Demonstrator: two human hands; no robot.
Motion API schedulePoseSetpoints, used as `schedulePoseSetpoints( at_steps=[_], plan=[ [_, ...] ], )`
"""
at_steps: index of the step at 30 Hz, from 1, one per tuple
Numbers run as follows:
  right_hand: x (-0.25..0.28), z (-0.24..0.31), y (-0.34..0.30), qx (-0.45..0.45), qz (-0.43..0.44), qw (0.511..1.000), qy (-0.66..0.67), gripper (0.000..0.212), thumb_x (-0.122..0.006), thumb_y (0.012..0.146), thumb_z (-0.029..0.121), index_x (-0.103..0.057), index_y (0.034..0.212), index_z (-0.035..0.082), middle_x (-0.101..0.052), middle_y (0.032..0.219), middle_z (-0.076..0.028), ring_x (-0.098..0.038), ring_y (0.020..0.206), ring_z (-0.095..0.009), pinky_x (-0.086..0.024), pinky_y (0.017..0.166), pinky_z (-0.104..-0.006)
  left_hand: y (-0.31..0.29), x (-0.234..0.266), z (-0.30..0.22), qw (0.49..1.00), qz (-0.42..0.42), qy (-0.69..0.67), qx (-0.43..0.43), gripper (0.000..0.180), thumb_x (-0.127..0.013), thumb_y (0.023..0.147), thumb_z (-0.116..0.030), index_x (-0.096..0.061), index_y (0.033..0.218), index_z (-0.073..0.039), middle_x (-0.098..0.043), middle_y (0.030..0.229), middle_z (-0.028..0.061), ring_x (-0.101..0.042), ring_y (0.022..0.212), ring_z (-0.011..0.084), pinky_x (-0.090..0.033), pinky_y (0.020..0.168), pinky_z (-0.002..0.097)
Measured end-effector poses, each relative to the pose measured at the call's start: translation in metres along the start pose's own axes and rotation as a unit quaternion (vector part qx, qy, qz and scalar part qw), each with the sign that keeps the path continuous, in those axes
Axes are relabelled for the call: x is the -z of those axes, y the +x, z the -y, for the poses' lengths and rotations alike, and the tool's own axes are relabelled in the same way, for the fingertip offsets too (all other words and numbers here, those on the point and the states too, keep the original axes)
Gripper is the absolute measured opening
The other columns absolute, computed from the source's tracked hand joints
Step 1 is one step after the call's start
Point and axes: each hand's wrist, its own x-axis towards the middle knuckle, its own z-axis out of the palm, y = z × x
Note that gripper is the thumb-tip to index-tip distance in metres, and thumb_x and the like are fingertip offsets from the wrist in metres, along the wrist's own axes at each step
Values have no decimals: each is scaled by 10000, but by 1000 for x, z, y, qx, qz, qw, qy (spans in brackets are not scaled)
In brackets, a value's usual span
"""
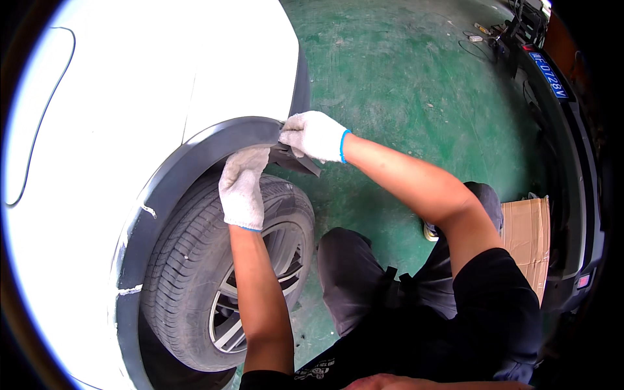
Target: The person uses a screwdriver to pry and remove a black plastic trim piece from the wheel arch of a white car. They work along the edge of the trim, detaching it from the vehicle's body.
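Note:
A dark grey wheel arch trim curves round the front of a white car body, above a tyre with a silver spoked wheel. My left hand, in a white knitted glove, is closed on the trim's lower edge, its fingertips partly hidden there. My right hand, gloved alike with a blue cuff, pinches the trim's far end beside the bumper corner. Just below it a dark flap of plastic sticks out. Pale torn marks show on the trim's near part.
Green painted floor lies to the right of the car. A second, dark car's bumper stands along the right side, with a flattened cardboard sheet next to it. Cables and small items lie at the far right. My bent knees are close to the wheel.

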Motion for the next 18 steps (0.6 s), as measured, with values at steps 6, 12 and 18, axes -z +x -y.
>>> schedulePoseSetpoints(
  at_steps=[6, 12, 18],
  plan=[
    [-7, -15, -1, 0, -19, 995, 102, 245, -631, 1032, 235, -695, 1114, 13, -667, 707, -49, -581, 533, -109, -471, 438, -299, 1, -3, 2, 999, -2, 30, 12, 472, -431, 826, 130, -637, 1251, 103, -682, 1289, 256, -662, 1244, 378, -471, 1181, 530],
    [1, -13, -5, 2, 30, 994, 109, 288, -665, 975, 247, -665, 1154, 21, -693, 791, -58, -602, 566, -113, -519, 502, -300, 2, -1, 2, 999, -17, 43, 8, 449, -476, 817, 92, -647, 1233, 89, -692, 1263, 238, -658, 1246, 362, -484, 1163, 517],
    [-4, -53, -5, 100, -30, 988, -117, 379, -639, 963, 373, -671, 1069, 11, -738, 950, -260, -711, 953, -468, -562, 879, -538, 2, -9, -1, 996, -22, 85, 0, 256, -665, 922, -52, -675, 1159, 45, -699, 1258, 189, -660, 1234, 328, -498, 1146, 491]
  ],
)
